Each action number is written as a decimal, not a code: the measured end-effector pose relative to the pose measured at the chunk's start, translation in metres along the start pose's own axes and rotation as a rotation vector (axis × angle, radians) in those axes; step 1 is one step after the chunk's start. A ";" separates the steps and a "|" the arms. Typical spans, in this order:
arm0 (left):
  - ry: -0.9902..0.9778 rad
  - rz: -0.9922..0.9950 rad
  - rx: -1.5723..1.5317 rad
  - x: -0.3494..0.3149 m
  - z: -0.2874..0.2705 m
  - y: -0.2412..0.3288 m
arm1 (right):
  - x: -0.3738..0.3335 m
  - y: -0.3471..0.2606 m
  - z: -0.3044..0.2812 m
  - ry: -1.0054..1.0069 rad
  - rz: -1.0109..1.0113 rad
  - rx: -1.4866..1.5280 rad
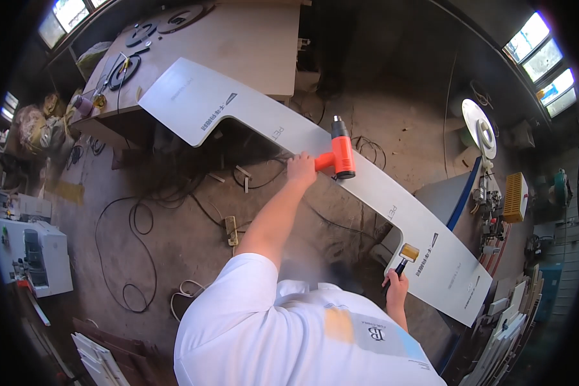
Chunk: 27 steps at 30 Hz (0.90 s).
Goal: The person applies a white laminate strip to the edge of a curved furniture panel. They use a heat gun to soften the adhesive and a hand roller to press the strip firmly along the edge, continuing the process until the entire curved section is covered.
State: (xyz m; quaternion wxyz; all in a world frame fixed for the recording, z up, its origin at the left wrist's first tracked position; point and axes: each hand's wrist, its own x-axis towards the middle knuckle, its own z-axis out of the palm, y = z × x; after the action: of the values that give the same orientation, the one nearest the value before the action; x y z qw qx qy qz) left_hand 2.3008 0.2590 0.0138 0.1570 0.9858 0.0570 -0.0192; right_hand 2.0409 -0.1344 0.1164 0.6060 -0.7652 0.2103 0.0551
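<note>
A long white panel (344,154) with a wide cutout along its near side lies slantwise in front of me, printed marks on its face. My left hand (302,169) is closed round the handle of an orange heat gun (344,155). The heat gun lies across the middle of the panel's width, its dark metal nozzle pointing away from me. At the panel's near right part, my right hand (395,283) grips the black handle of a small hand roller (410,251). Its yellowish roller is at the panel's inner edge; whether it presses on the surface I cannot tell.
The panel's far left end is by a large work table (238,38) with coiled dark edging strips (123,72). Black cables (135,241) loop over the floor. A white machine (45,257) stands left. At right are a round white disc (479,128), a yellow crate (514,197) and stacked boards (505,328).
</note>
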 end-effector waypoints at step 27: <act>0.242 -0.790 0.435 -0.284 -0.368 -0.381 | 0.250 -0.165 0.399 -0.734 -0.106 -0.363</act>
State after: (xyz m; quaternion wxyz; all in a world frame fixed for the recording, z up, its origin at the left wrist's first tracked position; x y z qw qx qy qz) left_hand 1.9814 0.7035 0.2625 -0.0803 0.8937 0.4407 0.0262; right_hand 2.3990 0.2104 0.0772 0.4982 -0.7988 -0.0728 0.3292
